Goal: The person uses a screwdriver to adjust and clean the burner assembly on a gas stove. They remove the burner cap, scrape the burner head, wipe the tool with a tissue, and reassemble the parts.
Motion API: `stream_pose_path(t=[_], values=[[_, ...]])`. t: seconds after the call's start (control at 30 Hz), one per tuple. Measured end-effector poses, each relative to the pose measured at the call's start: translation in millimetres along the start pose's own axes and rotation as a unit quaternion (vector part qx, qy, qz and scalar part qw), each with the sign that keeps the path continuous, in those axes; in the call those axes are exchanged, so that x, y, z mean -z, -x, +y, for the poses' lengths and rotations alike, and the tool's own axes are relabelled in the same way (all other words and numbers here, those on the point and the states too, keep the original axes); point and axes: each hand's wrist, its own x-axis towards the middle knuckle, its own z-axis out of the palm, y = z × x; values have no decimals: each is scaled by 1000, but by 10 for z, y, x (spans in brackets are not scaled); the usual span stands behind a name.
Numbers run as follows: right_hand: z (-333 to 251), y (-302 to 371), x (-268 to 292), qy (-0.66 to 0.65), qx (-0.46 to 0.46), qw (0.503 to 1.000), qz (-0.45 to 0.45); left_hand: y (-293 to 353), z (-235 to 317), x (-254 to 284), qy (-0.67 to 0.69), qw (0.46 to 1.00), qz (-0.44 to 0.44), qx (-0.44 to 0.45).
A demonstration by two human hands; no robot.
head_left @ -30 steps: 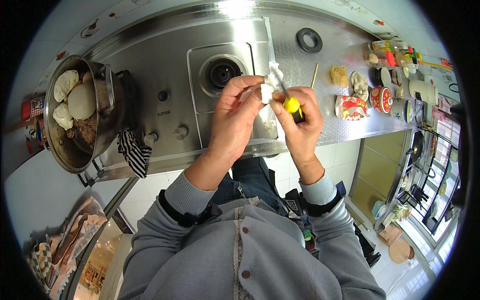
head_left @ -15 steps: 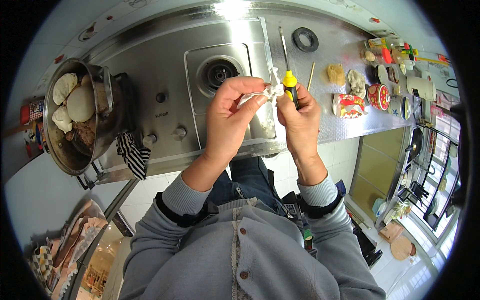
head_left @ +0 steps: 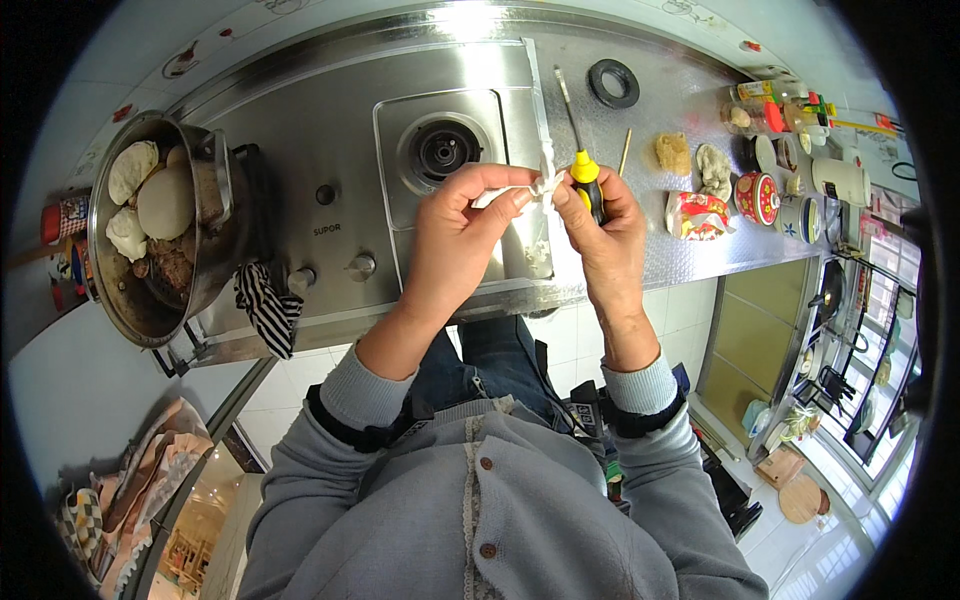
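Note:
A piece of white tissue (head_left: 540, 190) is stretched between my two hands over the right edge of the stove. My left hand (head_left: 455, 230) pinches its left end between thumb and fingers. With the thumb and forefinger of my right hand (head_left: 612, 245) I grip the other part of it. Tucked in that same hand is a screwdriver (head_left: 584, 166) with a yellow-and-black handle, its metal shaft pointing away from me. To the left of the tissue, the steel gas stove (head_left: 345, 150) has an uncovered burner (head_left: 443, 148).
A large steel pot (head_left: 215, 250) with food stands at the left, a striped cloth (head_left: 268, 310) beside it. On the right counter lie a black ring (head_left: 630, 90), a thin stick (head_left: 625, 152), a yellow sponge-like piece (head_left: 672, 153), a crumpled rag (head_left: 714, 170), a red packet (head_left: 697, 215) and several jars.
My hands have drawn slightly apart, and the tissue looks more pulled out between them. The screwdriver has tilted a little, its tip leaning further left.

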Motion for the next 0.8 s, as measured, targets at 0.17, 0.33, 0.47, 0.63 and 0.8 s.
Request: stream_pose_path(t=[0.17,0.33,0.47,0.63,0.8], values=[[-77,-35,90,60,-24,996,-62,24,28,102,-77,996,-32,-12],[-40,-28,77,81,99,989,-71,83,-1,47,272,946,-30,174],[7,-31,11,73,174,981,-47,120,58,-3,387,894,3,228],[-6,47,-77,7,124,992,16,157,151,-71,214,970,-2,111],[-30,105,-93,-5,60,998,-4,116,140,-62,113,993,-3,31]])
